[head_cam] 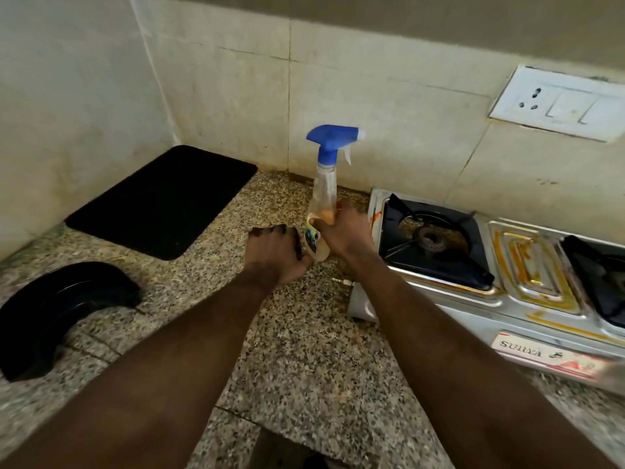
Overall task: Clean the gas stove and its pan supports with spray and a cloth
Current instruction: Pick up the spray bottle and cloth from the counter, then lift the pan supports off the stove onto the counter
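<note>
Currently, the left hand point(274, 255) sits, fingers curled, at the base of the bottle point(325, 187); grip cannot be confirmed. Right hand point(341, 231) wraps the bottle low, thumb in front, over the counter point(304, 333) just left of the stove point(473, 309), likely readying spray.

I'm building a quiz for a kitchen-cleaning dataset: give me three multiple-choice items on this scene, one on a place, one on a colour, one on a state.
1. Where does the black rectangular mat lie? A in a sink; B in the corner of the speckled granite counter; C on the floor.
2. The trigger head of the clear plastic spray bottle is: A red; B blue; C green.
3. The right hand: A lies flat; B points upward; C holds the bottle.
Key: B, walls meet behind it; B, blue top; C, it grips the lower body.
</note>
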